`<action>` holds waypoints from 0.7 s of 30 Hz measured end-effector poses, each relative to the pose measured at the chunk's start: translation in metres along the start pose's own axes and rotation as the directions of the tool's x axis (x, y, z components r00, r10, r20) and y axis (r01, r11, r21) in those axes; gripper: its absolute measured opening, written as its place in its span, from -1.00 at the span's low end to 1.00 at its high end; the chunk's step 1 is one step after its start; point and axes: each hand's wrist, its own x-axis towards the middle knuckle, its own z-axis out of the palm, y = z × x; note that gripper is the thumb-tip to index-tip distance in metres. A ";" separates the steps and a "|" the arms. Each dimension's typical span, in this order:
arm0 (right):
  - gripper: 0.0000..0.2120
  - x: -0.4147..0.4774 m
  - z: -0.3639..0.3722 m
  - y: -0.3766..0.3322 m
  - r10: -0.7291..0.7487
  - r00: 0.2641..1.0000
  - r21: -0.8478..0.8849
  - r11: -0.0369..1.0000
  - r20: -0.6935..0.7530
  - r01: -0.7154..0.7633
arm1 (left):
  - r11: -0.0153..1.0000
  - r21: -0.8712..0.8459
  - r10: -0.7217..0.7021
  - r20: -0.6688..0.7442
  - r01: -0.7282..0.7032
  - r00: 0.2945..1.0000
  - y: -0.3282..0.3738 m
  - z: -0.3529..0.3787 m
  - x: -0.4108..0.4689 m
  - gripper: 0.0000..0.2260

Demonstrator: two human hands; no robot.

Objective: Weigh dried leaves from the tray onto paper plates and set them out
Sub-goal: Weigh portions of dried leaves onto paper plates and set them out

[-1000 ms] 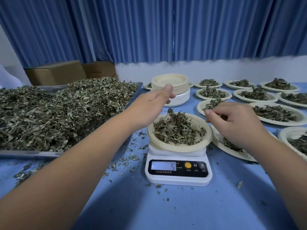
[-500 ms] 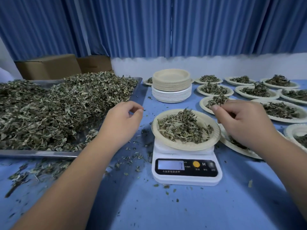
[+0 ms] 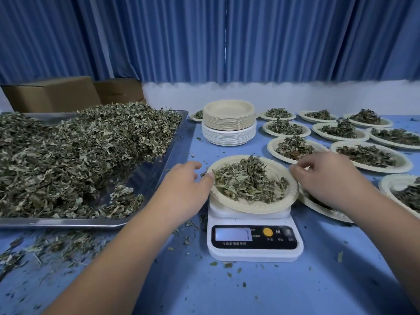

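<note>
Head view: the left hand (image 3: 184,189) has a loose, spread grip, thumb touching the left rim of the paper plate (image 3: 250,208), fingers reaching past it toward the tray. The right hand (image 3: 329,180) has its fingers curled in at the plate's right rim; whether that grip pinches the rim I cannot tell. The plate sits on the scale (image 3: 254,253) with a mound of dried leaves (image 3: 247,180) on it, and the display (image 3: 233,234) is lit but its digit is too blurred to trust. This portion looks about ready to come off the scale and join the others.

Ten or so filled plates (image 3: 368,155) are set out to the right, one partly hidden beneath the right wrist. Plenty is left: the tray (image 3: 68,222) on the left holds a deep heap of leaves (image 3: 79,151), and a tall stack of empty plates (image 3: 228,123) waits behind the scale. Crumbs of leaf lie scattered over the blue bench (image 3: 227,292)
</note>
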 end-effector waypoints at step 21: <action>-0.87 0.006 -0.015 -0.002 0.140 0.985 0.655 0.735 0.104 -0.174 | 0.462 -0.883 -0.006 0.096 0.088 0.995 0.033 0.005 -0.004 -0.81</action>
